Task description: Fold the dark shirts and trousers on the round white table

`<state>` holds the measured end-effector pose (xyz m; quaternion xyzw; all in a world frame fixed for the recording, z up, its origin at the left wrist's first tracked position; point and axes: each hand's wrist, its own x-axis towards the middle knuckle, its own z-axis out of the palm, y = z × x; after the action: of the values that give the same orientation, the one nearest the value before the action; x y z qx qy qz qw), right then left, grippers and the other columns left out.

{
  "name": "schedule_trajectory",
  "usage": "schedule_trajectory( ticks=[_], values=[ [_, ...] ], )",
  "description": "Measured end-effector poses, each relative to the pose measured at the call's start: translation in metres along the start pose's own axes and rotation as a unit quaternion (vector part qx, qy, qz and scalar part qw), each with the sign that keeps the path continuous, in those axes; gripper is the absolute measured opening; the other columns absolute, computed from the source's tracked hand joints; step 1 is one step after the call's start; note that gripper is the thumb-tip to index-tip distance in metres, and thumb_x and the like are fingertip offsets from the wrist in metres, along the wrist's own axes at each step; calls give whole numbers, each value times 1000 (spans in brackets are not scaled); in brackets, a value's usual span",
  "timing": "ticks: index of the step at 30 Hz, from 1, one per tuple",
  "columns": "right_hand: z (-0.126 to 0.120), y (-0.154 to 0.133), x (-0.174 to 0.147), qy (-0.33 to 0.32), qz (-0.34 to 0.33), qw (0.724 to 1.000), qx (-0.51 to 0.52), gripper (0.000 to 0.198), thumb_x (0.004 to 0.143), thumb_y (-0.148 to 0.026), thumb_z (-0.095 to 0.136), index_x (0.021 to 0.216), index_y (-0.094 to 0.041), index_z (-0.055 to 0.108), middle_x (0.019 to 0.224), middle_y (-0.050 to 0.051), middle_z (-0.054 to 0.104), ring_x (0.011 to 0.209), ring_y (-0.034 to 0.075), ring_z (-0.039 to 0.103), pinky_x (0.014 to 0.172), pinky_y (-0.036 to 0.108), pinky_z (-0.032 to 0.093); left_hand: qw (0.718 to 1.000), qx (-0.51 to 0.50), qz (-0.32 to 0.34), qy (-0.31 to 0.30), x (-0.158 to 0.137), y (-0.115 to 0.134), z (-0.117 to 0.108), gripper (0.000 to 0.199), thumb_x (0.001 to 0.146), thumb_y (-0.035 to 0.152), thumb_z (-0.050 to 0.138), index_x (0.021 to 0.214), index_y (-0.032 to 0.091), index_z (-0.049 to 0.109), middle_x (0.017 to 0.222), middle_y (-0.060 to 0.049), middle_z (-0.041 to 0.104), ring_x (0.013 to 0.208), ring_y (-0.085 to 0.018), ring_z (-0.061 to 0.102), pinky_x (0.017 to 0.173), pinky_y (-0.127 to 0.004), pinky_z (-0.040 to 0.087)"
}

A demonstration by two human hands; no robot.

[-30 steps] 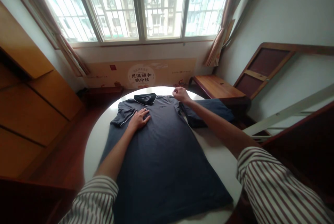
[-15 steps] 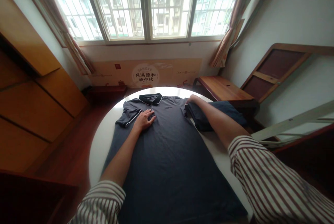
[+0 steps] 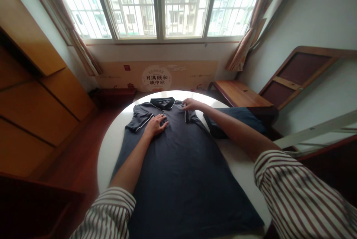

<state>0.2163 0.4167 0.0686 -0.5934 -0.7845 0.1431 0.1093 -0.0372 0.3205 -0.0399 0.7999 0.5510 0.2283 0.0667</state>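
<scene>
A dark grey-blue polo shirt (image 3: 178, 172) lies spread over a white round table (image 3: 107, 157), its black collar (image 3: 162, 103) toward the window. My left hand (image 3: 156, 125) rests flat on its chest, just below the buttons, with the fingers spread. At the right shoulder my right hand (image 3: 192, 104) pinches the polo shirt's sleeve, which is folded inward over the chest so that its white-edged cuff shows. The other sleeve (image 3: 139, 120) lies out to the left. To the right of the shirt is a folded dark garment (image 3: 237, 120), partly hidden by my right forearm.
Behind the table stands a low wooden bench (image 3: 240, 92) at the right. A printed cardboard panel (image 3: 189, 75) leans below the barred window (image 3: 184, 5). Wooden cabinets (image 3: 61, 109) line the left side, and a wooden frame (image 3: 290, 83) leans against the right wall.
My right hand has moved left from the shirt's outer right edge, carrying the sleeve inward onto the chest. My left hand stays on the shirt front. The view has shifted slightly.
</scene>
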Motion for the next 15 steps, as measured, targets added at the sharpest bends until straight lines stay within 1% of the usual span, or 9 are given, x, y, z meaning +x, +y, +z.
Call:
schedule_trajectory(
  ticks=[1,3,5,6,8,11,15],
  values=[
    [4,-2,1,-14,1,1000,6,18,75,-22,79,90,-13,75,83,8,75,80,21,71,72,23,54,1000,0,-1,-2,0,0,0,53,94,51,51,134,18,61,146,-12,53,139,-27,45,118,-42,31],
    [8,0,5,-15,14,1000,14,11,79,-19,73,88,-13,76,85,9,76,83,21,72,74,23,54,1000,1,-4,-3,-1,2,-1,53,94,51,51,135,17,60,146,-13,52,139,-27,45,118,-43,31],
    [6,6,12,-2,43,999,19,12,79,-14,70,90,-11,75,93,14,75,91,23,71,79,25,55,1000,1,-6,-3,-1,3,-1,53,95,51,51,135,18,60,147,-12,52,139,-26,45,118,-43,31],
    [5,10,17,1,63,998,23,15,77,-12,70,91,-9,74,95,16,75,92,25,71,79,28,56,1000,0,-6,-2,-1,3,-2,53,95,51,51,135,18,60,147,-12,52,139,-26,45,118,-43,31],
    [2,20,27,-3,107,994,36,21,73,-14,75,92,-5,72,90,19,73,84,28,71,73,33,59,1000,2,-7,0,-1,5,-3,52,95,50,51,135,18,60,147,-12,52,139,-26,45,119,-43,31],
    [2,33,39,-5,164,984,63,33,69,-25,82,91,-3,69,78,17,70,72,27,69,61,36,59,1000,5,-7,1,-1,6,-5,49,95,49,52,133,20,62,146,-11,53,138,-26,46,118,-43,32],
    [11,44,49,6,210,972,106,44,69,-43,84,86,-7,67,70,12,66,67,24,67,54,32,57,1000,-2,-10,4,-2,8,-6,48,95,49,52,132,21,63,145,-11,54,137,-26,47,118,-43,33]
  ],
)
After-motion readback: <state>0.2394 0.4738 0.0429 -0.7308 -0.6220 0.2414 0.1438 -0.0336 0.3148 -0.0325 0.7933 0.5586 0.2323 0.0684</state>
